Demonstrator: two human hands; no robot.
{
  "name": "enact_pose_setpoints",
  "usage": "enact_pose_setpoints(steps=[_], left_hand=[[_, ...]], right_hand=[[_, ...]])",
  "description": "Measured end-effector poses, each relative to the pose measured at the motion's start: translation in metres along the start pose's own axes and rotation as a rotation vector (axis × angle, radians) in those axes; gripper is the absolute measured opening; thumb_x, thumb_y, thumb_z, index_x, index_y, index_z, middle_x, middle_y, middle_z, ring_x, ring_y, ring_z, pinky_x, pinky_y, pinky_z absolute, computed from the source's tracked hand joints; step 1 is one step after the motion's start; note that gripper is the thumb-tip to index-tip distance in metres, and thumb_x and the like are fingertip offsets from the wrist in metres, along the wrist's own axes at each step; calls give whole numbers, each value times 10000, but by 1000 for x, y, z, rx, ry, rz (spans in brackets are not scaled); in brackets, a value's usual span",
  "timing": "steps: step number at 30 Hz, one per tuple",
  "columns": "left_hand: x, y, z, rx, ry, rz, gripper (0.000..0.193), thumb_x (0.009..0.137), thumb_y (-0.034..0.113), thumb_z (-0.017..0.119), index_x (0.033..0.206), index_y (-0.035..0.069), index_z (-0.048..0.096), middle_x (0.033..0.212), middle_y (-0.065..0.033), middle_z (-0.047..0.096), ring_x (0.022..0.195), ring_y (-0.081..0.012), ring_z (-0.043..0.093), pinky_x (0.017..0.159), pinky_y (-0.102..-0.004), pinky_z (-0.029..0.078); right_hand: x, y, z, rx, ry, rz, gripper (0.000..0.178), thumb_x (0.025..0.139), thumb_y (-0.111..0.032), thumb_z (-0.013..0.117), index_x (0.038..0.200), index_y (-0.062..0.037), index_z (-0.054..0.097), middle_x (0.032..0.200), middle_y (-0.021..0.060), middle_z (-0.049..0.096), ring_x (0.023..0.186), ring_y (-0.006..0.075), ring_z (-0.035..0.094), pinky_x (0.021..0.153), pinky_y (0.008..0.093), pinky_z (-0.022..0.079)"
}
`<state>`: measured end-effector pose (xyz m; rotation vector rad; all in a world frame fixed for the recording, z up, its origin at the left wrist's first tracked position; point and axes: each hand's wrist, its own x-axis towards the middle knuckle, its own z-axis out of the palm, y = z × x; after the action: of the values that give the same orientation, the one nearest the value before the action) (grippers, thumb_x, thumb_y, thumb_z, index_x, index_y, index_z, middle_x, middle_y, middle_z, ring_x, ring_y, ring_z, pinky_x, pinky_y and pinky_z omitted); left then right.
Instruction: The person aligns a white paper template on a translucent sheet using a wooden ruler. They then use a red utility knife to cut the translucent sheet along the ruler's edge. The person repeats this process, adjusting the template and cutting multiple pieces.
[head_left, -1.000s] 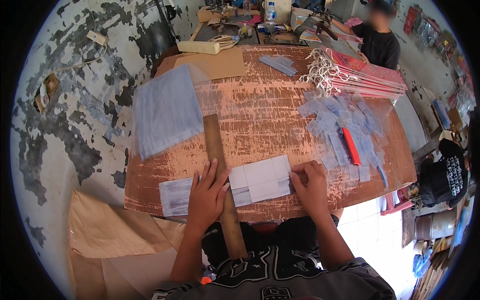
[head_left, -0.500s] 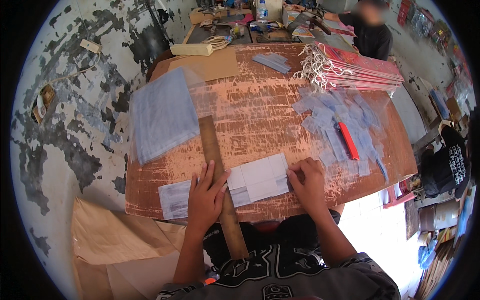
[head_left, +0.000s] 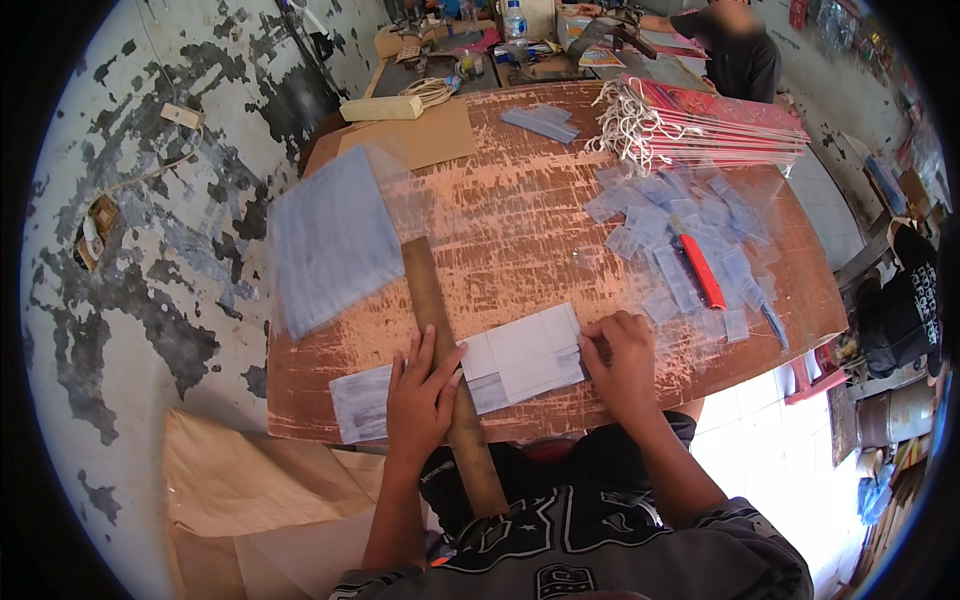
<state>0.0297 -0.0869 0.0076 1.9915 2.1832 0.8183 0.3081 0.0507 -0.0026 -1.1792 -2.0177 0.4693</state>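
Note:
A long strip of bluish clear plastic (head_left: 360, 405) lies near the table's front edge, with white paper pieces (head_left: 525, 350) on its right part. Across it rests a brown, worn flat ruler (head_left: 430, 290), its near end jutting past the edge toward my lap. My left hand (head_left: 422, 405) lies flat with fingers spread, pressing the ruler and the strip beside it. At the strip's right end my right hand (head_left: 620, 365) has its fingers bent and thumb and fingertips drawn together on the edge; the exact grip is partly hidden.
Cut plastic pieces (head_left: 650, 225) lie heaped at the right, with a red-handled cutter (head_left: 702, 270) on top. Behind them is a stack of red bags with white cords (head_left: 700, 125). Plastic sheets (head_left: 335, 240) lie at left, cardboard (head_left: 430, 140) behind. Another person (head_left: 740, 55) sits at the far right.
The whole view has shifted slightly. Both hands, the ruler and the strip keep the same places relative to each other.

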Motion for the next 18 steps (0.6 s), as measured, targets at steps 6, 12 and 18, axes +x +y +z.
enact_pose_setpoints(steps=[6,12,18], left_hand=[[0,0,1,6,4,2,400,1133,253,593,1502,202,740,1748,-192,482,1615,-421,450,1320,-630,298],[-1,-3,4,49,29,19,398,1121,270,626,1502,252,742,1751,-164,489,1604,-390,476,1313,-606,329],[-2,-2,4,34,37,11,399,1112,250,637,1496,252,745,1750,-166,487,1605,-395,471,1313,-612,329]], right_hand=[[-1,-1,2,-14,36,-23,114,926,-111,799,1030,-89,758,1033,94,672,1031,361,611,881,513,448],[0,-5,0,-20,49,-43,89,947,-103,795,1005,-50,753,998,118,680,979,367,600,877,508,458],[-1,-3,1,-49,18,-28,104,939,-115,793,1030,-85,754,1041,112,678,1048,367,612,907,514,442]])
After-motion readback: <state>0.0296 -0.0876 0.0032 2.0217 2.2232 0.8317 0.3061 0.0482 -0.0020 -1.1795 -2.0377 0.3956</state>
